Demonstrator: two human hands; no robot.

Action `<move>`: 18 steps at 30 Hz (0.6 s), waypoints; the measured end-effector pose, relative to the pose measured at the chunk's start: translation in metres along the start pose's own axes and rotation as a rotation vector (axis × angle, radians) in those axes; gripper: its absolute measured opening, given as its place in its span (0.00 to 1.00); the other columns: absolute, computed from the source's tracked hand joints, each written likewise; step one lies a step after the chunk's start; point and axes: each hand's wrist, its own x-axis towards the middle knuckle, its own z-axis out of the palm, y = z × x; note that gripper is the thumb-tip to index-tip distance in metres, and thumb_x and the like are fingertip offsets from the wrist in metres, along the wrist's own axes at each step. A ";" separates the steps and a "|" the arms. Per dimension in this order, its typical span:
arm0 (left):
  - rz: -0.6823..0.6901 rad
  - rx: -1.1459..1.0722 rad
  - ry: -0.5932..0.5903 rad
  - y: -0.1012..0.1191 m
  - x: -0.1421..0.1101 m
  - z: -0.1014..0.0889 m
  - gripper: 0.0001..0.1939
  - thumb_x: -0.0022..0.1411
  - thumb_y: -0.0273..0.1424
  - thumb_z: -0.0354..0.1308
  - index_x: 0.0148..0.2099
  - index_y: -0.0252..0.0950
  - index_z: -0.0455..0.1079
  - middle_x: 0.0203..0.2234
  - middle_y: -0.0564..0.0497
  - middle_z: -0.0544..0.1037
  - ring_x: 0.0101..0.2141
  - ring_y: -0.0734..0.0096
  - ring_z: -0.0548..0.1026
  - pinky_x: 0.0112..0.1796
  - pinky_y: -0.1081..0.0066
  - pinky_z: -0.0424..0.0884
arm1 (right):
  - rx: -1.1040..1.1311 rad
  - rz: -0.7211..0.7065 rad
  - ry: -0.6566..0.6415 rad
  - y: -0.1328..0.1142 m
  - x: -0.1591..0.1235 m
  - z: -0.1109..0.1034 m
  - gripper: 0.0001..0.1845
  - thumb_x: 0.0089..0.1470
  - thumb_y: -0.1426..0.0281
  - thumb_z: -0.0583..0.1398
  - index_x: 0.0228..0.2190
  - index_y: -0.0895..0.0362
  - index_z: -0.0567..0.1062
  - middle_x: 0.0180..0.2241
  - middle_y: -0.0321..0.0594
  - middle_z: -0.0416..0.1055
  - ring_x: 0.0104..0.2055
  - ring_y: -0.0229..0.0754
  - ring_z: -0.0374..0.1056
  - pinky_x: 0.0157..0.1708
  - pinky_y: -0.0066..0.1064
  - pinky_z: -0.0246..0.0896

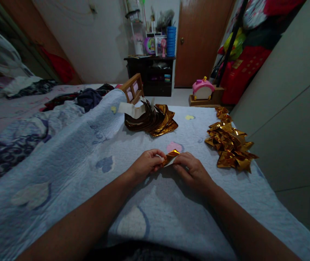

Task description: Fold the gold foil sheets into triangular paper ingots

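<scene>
Between my two hands is a small sheet of gold foil paper, partly folded, with its pale underside showing along the lower edge. My left hand pinches its left end between thumb and fingers. At the right end, my right hand grips the paper, its fingertips pressed together. Beyond my hands lies a fanned stack of gold foil sheets, some with their white backs curled up. Off to the right sits a heap of folded gold foil pieces.
A pale blue quilt with heart shapes covers the surface under my hands. Clothes are piled at the left. Farther back stand a dark cabinet, a brown door and a pink toy. A pale panel borders the right side.
</scene>
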 end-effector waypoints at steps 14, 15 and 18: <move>0.010 0.016 -0.028 -0.002 0.000 -0.002 0.10 0.48 0.31 0.62 0.34 0.34 0.70 0.21 0.57 0.70 0.16 0.83 0.60 0.17 0.80 0.52 | 0.101 0.126 0.038 0.002 0.000 0.003 0.08 0.62 0.72 0.56 0.36 0.54 0.76 0.34 0.40 0.76 0.38 0.43 0.70 0.40 0.37 0.64; 0.018 0.026 -0.036 -0.002 0.000 -0.002 0.10 0.49 0.32 0.63 0.34 0.34 0.70 0.21 0.56 0.70 0.17 0.83 0.61 0.17 0.80 0.53 | 0.104 0.127 0.045 0.002 0.000 0.003 0.08 0.61 0.72 0.56 0.35 0.54 0.76 0.33 0.40 0.75 0.37 0.42 0.70 0.39 0.36 0.64; 0.040 0.068 -0.062 -0.004 0.000 -0.001 0.12 0.48 0.33 0.66 0.34 0.33 0.70 0.22 0.56 0.71 0.18 0.82 0.62 0.19 0.79 0.54 | 0.122 0.128 0.023 0.001 0.000 0.003 0.06 0.58 0.74 0.57 0.33 0.55 0.74 0.31 0.38 0.74 0.34 0.40 0.69 0.35 0.33 0.63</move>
